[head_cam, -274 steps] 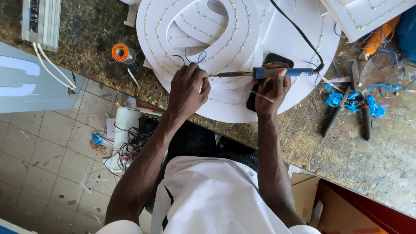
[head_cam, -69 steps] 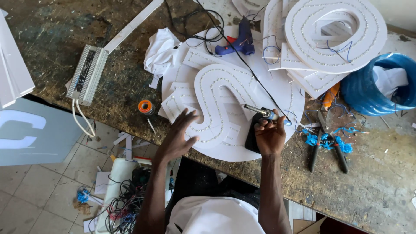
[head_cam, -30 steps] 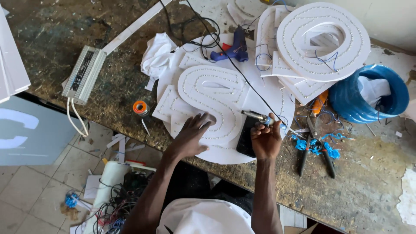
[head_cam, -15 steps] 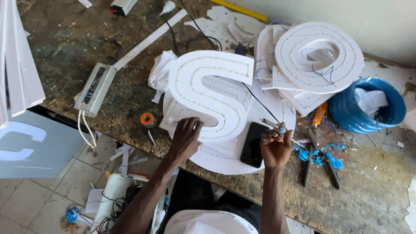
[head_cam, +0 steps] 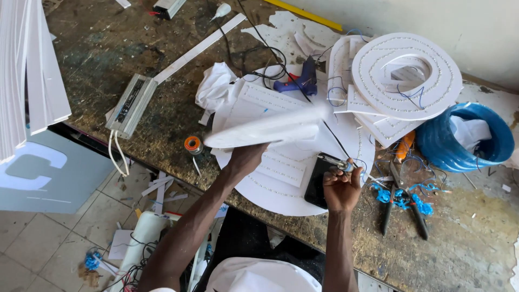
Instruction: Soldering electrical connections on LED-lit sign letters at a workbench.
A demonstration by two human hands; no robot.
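The left hand (head_cam: 246, 159) gripped the near edge of a white foam letter panel (head_cam: 267, 130), tipped up edge-on above the round white board (head_cam: 281, 192) at the front of the worktop (head_cam: 162, 108); it showed blurred. Its long axis ran roughly left to right, the far end rising slightly toward the blue glue gun (head_cam: 297, 84). The right hand (head_cam: 340, 186) was closed around a soldering iron (head_cam: 334, 161), tip pointing up-left, just beside a black phone (head_cam: 319, 181). By the look of it, the panel was mid-turn, being lifted or flipped. The next move would call for a steady grip and clearance from the iron's cable (head_cam: 335, 138) and the stacked letters (head_cam: 405, 81) to the right.
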